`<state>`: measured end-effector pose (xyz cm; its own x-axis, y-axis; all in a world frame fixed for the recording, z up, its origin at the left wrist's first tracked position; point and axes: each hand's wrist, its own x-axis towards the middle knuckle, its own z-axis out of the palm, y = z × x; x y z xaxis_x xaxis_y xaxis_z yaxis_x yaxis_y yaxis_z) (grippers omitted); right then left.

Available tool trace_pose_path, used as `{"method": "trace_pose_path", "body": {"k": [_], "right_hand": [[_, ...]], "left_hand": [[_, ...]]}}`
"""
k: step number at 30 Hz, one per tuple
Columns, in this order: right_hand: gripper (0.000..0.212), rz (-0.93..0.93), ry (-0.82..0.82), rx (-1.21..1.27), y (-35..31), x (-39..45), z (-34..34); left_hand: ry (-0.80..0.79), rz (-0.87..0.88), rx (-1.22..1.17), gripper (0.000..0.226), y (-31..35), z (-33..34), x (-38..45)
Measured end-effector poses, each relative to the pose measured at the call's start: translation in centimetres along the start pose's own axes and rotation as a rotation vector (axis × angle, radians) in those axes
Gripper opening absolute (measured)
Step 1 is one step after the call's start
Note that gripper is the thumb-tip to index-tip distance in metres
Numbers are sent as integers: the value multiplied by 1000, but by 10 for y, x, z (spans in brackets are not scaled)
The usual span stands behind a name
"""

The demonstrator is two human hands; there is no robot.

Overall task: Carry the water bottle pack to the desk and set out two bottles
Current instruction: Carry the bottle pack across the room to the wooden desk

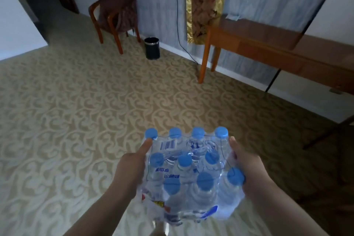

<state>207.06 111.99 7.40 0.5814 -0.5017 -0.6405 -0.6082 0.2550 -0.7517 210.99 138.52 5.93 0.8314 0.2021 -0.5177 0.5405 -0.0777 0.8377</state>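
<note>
- Two hands of mine carry everything here, above a wide patterned carpet [76, 101].
- The wooden surface [268, 44] stands against the wall ahead on my right, well apart from me.
- The shrink-wrapped water bottle pack [191, 174], blue caps up, hangs between my hands over the carpet.
- My left hand [132, 168] grips its left side, forefinger stretched forward.
- My right hand [251, 168] clasps its right side.
</note>
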Motion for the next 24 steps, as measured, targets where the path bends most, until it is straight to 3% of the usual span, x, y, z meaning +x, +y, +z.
{"method": "trace_pose_path", "body": {"k": [5, 10, 13, 18, 24], "right_hand": [[52, 29, 63, -1, -65, 63, 55], [50, 28, 127, 55, -132, 116, 86], [41, -10, 152, 9, -172, 154, 91], [64, 37, 218, 108, -237, 236, 87], [48, -22, 157, 98, -320, 337, 67]], "left_hand": [[-28, -37, 71, 75, 69, 29, 105], [-65, 38, 151, 68, 148, 69, 186], [-134, 25, 160, 64, 185, 104, 231], [-167, 36, 190, 63, 232, 181, 295], [-163, 46, 231, 75, 292, 280, 357]]}}
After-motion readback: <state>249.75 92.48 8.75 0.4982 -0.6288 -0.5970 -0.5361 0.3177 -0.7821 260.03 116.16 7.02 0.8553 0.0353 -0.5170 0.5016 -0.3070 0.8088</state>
